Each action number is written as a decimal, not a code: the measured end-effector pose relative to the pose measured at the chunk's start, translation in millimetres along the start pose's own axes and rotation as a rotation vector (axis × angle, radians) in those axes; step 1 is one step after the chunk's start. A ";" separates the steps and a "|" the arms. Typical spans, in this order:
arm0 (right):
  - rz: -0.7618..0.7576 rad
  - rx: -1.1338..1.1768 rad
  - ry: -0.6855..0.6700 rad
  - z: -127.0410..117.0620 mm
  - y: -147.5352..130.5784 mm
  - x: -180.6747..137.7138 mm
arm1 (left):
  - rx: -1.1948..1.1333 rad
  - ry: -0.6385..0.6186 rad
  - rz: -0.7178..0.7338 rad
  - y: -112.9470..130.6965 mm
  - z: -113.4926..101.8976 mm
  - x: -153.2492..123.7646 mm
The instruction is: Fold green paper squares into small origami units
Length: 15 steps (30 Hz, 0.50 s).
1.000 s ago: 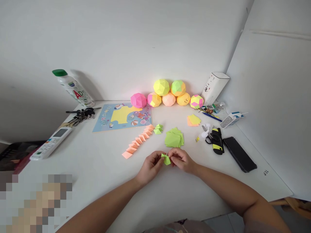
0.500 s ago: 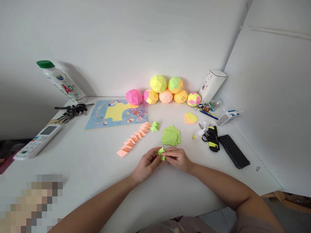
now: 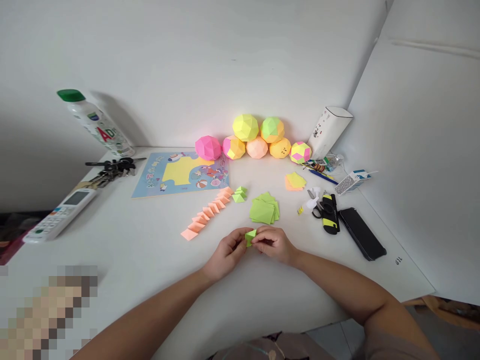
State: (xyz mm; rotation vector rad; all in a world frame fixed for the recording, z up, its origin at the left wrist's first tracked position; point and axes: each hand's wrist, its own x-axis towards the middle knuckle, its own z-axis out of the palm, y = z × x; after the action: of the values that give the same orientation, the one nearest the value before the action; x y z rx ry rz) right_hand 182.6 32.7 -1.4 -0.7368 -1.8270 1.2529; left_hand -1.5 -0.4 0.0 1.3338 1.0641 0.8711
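A small folded green paper piece (image 3: 250, 237) is held between my two hands, just above the white table. My left hand (image 3: 228, 251) pinches its left side between thumb and fingers. On the right side, the fingertips of my right hand (image 3: 275, 245) are closed on the same piece. Beyond my hands lies a loose stack of green paper squares (image 3: 263, 209). To its left sit several folded green pieces (image 3: 239, 194), beside a slanting row of folded peach paper pieces (image 3: 208, 214).
Several faceted paper balls (image 3: 245, 128) are piled against the wall. A puzzle board (image 3: 152, 172), spray bottle (image 3: 101, 127) and remote control (image 3: 60, 215) stand or lie leftward. To the right are scissors (image 3: 317, 212), a black phone (image 3: 362, 234), a small carton (image 3: 352, 182) and yellow-orange paper squares (image 3: 295, 181).
The green paper piece has turned between my fingers and now shows a flatter, more triangular face. My right fingers have drawn slightly back to its right edge. The camera view has shifted slightly.
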 end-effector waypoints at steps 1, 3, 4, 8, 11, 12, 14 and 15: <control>0.037 0.018 -0.002 -0.2 -0.8 -0.1 | 0.025 -0.013 0.021 2.2 -0.2 -0.2; 0.107 0.056 0.006 -0.4 -2.1 -0.3 | 0.072 -0.040 0.066 6.8 -0.5 -0.5; 0.142 0.078 0.014 -0.4 -2.6 -0.3 | 0.088 -0.048 0.081 8.6 -0.6 -0.6; 0.250 0.171 0.056 -0.1 -5.6 0.1 | 0.126 -0.053 0.102 8.6 -0.2 -0.6; 0.303 0.198 0.069 -0.3 -7.5 0.4 | 0.155 -0.050 0.109 4.7 0.6 -0.4; 0.322 0.203 0.072 -0.6 -7.7 0.4 | 0.155 -0.051 0.107 4.0 0.8 -0.4; 0.365 0.212 0.077 -1.1 -7.3 0.2 | 0.133 -0.054 0.091 4.2 1.0 -0.4; 0.388 0.216 0.080 -1.4 -7.0 0.1 | 0.115 -0.050 0.079 4.9 1.0 -0.4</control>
State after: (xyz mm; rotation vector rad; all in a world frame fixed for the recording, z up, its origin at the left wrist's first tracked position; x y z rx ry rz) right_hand 183.6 31.0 5.5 -1.0344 -1.4968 1.6134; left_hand -0.1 -0.7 4.8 1.4948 1.0412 0.8401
